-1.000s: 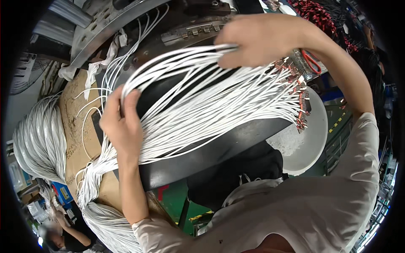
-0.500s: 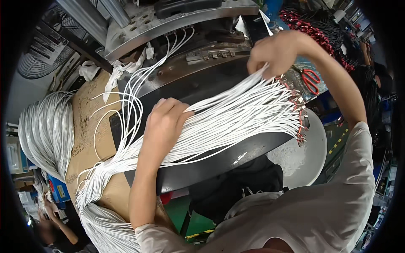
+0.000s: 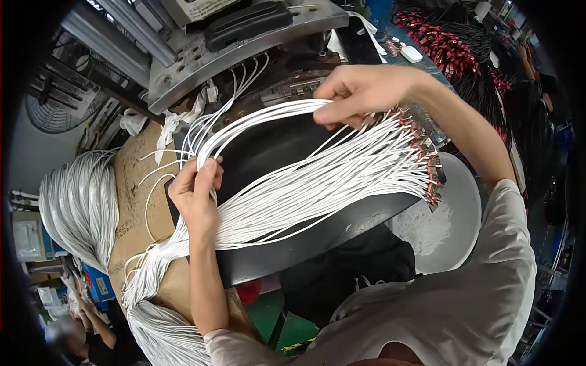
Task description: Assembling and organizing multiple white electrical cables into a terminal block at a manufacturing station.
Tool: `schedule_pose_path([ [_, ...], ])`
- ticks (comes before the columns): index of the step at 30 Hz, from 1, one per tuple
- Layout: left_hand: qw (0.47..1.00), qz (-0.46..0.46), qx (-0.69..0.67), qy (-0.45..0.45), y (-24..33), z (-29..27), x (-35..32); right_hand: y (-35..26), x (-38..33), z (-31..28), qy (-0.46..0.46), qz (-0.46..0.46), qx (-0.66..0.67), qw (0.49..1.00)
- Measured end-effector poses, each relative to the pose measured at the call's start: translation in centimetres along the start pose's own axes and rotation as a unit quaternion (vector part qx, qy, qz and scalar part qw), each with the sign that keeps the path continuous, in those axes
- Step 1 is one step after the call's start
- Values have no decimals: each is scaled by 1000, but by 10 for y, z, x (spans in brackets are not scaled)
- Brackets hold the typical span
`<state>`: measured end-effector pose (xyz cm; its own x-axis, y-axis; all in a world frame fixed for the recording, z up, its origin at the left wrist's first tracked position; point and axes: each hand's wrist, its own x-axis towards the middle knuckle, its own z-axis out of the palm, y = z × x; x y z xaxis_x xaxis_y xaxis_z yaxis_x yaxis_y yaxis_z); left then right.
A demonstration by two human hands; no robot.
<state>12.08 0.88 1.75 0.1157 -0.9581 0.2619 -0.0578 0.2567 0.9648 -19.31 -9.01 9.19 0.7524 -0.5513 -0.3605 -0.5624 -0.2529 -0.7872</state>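
Observation:
A few white cables (image 3: 262,111) arch between my two hands, raised off the rest. At the left end of the arch my left hand (image 3: 198,198) pinches them between thumb and fingers. My right hand (image 3: 369,91) is closed around them farther right, hiding their ends. Below lies a broad spread of white cables (image 3: 317,189) on a black board (image 3: 262,262). Small red and dark ends (image 3: 432,174) line its right side. Toward the lower left the cables gather into a thick bundle (image 3: 162,259).
A metal machine (image 3: 244,49) stands behind the board, with several white cables running up to it. A coiled cable bundle (image 3: 79,207) rests on cardboard (image 3: 137,183) at left. A white basin (image 3: 455,213) sits at right. Another person (image 3: 91,329) is at lower left.
My left hand has moved left and up, from resting on the cables to pinching a few. My right hand has shifted left, and the held cables now arch above the spread.

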Motion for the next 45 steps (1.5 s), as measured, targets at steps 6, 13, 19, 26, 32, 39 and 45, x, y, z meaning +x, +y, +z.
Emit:
schedule_pose_path([
  [6, 949, -18, 286, -129, 10, 7, 33, 42, -54, -42, 96, 28, 78, 992],
  [13, 844, -227, -110, -473, 43, 115, 42, 51, -73, -70, 58, -5, 50, 997],
  [19, 891, -267, -183, -317, 20, 171, 16, 40, 8, -16, -69, -122, 267, 953],
  [26, 919, -267, -144, -254, 3, 89, 5, 61, 52, 19, 278, 97, -436, 851],
  [32, 912, -297, -185, -213, 7, 87, 4, 61, 51, 44, 334, -4, -286, 898],
  [39, 926, -309, -62, -206, -6, 94, 11, 38, 38, 46, 214, -4, 256, 943],
  [45, 929, -304, -49, -204, -3, 101, 12, 44, 41, 55, 226, -55, 248, 940],
])
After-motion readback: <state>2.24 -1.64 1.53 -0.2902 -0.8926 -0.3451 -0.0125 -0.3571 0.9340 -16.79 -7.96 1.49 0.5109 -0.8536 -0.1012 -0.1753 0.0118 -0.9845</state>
